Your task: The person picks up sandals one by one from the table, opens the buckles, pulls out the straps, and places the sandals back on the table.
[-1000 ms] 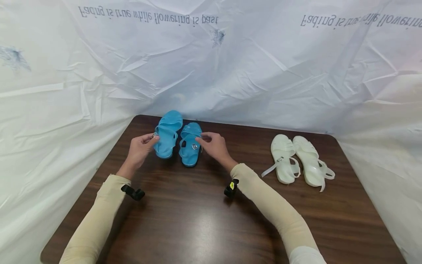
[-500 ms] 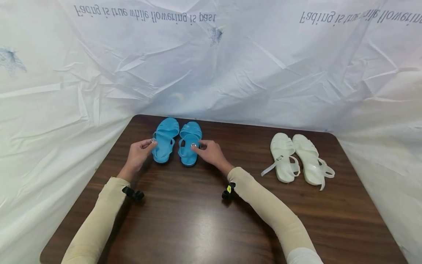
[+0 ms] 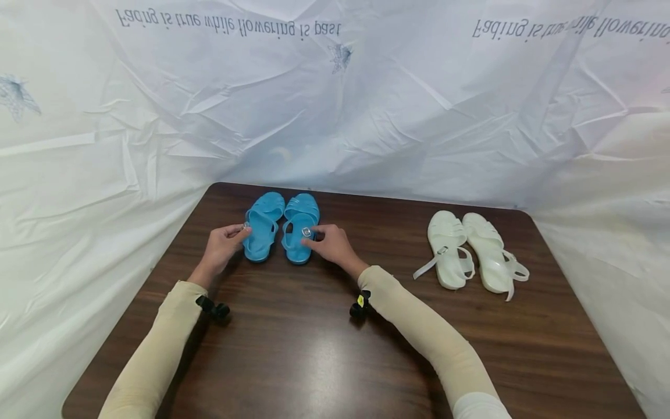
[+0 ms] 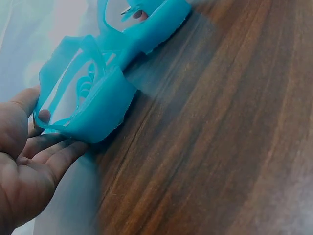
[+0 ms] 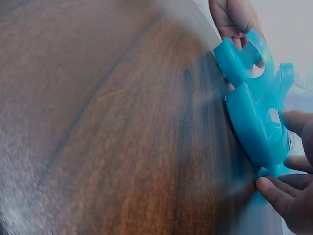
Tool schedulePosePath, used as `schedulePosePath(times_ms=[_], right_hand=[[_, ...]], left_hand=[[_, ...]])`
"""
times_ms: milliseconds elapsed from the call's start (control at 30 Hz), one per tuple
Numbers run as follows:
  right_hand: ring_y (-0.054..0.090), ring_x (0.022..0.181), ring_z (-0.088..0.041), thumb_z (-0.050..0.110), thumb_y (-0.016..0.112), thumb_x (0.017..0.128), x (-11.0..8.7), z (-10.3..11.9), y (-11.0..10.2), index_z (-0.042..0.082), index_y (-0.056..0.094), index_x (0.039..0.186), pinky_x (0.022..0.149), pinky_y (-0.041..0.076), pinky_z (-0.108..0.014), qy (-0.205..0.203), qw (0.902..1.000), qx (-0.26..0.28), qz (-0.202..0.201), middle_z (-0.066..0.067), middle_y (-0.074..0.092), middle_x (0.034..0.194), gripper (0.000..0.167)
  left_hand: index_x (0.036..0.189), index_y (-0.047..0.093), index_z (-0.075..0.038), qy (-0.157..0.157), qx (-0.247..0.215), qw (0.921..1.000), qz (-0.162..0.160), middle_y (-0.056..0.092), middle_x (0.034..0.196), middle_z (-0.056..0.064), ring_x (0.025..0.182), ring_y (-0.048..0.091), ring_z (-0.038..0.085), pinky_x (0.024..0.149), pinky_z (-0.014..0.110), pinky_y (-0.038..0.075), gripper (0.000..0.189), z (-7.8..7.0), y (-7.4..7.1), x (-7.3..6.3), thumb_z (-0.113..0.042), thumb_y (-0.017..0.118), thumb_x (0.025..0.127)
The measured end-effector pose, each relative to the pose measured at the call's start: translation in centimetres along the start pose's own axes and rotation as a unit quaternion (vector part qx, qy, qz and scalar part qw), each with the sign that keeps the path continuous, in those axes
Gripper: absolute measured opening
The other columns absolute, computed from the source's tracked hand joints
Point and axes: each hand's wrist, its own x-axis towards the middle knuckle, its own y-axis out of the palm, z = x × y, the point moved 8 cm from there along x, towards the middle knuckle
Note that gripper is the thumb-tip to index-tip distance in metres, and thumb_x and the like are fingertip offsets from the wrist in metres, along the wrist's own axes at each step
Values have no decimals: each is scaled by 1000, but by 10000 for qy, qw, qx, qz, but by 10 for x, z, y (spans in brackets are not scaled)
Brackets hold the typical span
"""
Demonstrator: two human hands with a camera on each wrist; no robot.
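Two blue jelly sandals stand side by side near the far table edge, toes pointing away. My left hand (image 3: 222,247) pinches the buckle side of the left blue sandal (image 3: 259,237) between thumb and index finger. In the left wrist view its other fingers spread beside the sole (image 4: 100,115). My right hand (image 3: 335,245) has thumb and index finger at the buckle strap of the right blue sandal (image 3: 299,247), with the metal buckle (image 3: 307,232) showing between them. Its remaining fingers lie along that sandal's outer side in the right wrist view.
A pair of white sandals (image 3: 447,250) lies at the right of the dark wooden table (image 3: 293,349), straps loose. White printed sheeting (image 3: 366,128) hangs behind and along the sides of the table. Black wrist cameras (image 3: 213,308) are strapped to both sleeves.
The left blue sandal has come nearer to me, its heel now about level with the right one. My right hand has shifted slightly nearer, and its thumb no longer covers the buckle.
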Motion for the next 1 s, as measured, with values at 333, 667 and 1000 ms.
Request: schedulePosePath(times_ms=[333, 667, 1000], right_hand=[[60, 127, -23, 42, 75, 94, -1, 2, 0, 7, 64, 138, 100, 54, -42, -4, 10000, -2, 1, -9, 63, 140, 58], [60, 127, -22, 42, 75, 94, 0, 2, 0, 8, 64, 138, 100, 53, -42, 62, 10000, -1, 29, -9, 63, 141, 57], [64, 118, -23, 43, 76, 92, -2, -2, -12, 7, 66, 136, 94, 56, -41, 47, 9997, 234, -24, -9, 66, 135, 58]], left_hand=[[136, 63, 3, 12, 607, 9981, -107, 64, 135, 20, 110, 64, 14, 89, 27, 57, 62, 2, 0, 4, -47, 67, 98], [139, 61, 0, -146, 550, 9983, -96, 61, 139, 20, 123, 61, 29, 100, 43, 54, 66, 3, 4, 8, -51, 66, 97], [145, 56, -4, -181, 685, 9972, -233, 54, 148, 18, 131, 54, 34, 104, 50, 50, 64, -3, -4, 4, -49, 65, 99]])
